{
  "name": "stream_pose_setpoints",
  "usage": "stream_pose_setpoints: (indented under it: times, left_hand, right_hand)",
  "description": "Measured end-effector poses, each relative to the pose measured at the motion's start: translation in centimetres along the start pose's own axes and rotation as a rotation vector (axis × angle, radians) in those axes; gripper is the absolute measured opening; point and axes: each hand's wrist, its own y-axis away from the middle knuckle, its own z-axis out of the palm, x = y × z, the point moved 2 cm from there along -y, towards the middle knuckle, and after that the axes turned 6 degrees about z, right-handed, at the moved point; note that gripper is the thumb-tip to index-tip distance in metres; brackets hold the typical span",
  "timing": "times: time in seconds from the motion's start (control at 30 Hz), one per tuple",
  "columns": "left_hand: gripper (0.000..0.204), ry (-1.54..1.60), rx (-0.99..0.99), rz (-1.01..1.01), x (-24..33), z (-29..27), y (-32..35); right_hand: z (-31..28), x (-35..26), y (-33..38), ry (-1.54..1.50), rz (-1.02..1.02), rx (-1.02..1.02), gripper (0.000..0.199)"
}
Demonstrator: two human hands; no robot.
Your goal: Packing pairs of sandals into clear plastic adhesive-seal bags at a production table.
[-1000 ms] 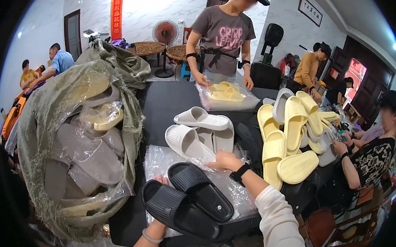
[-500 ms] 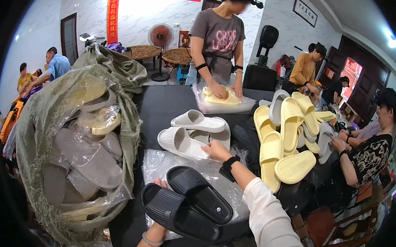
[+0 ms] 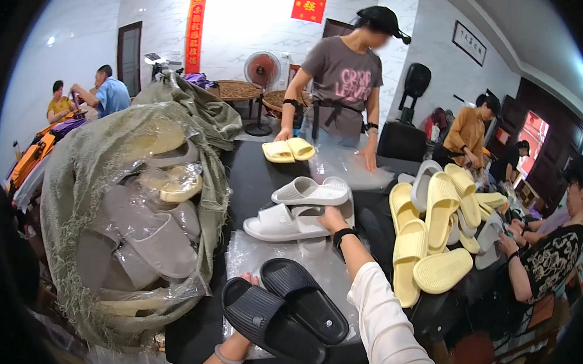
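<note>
Two black ribbed slippers (image 3: 286,308) lie side by side on a clear plastic bag (image 3: 262,252) at the near edge of the dark table (image 3: 253,174). My left hand (image 3: 251,281) grips the left black slipper from below, with only the fingertips showing. My right hand (image 3: 333,219), a black band on its wrist, reaches forward and closes on the near white slipper (image 3: 280,224). A second white slipper (image 3: 307,192) lies just behind it.
A big green mesh sack (image 3: 127,220) stuffed with bagged slippers fills the left. Several pale yellow slippers (image 3: 433,214) are heaped at the right beside a seated person (image 3: 548,252). Across the table a standing person (image 3: 345,80) handles a yellow pair (image 3: 288,149) and a plastic bag.
My right hand has stretched farther forward onto the white slippers. The person opposite has set a yellow pair on the table to the left of their bag.
</note>
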Motion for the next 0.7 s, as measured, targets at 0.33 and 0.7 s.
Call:
stream_pose_setpoints:
  times: [0.33,0.7]
  left_hand:
    - [0.050,-0.070,-0.048,-0.001,0.3,0.4,0.3]
    - [0.062,0.134,-0.192,-0.091,0.7,-0.5,-0.3]
  right_hand:
    - [1.3,-1.3,-0.6,0.228,-0.229,0.169,0.044]
    - [-3.3,-6.3,26.7,0.333,-0.548,-0.191,0.036]
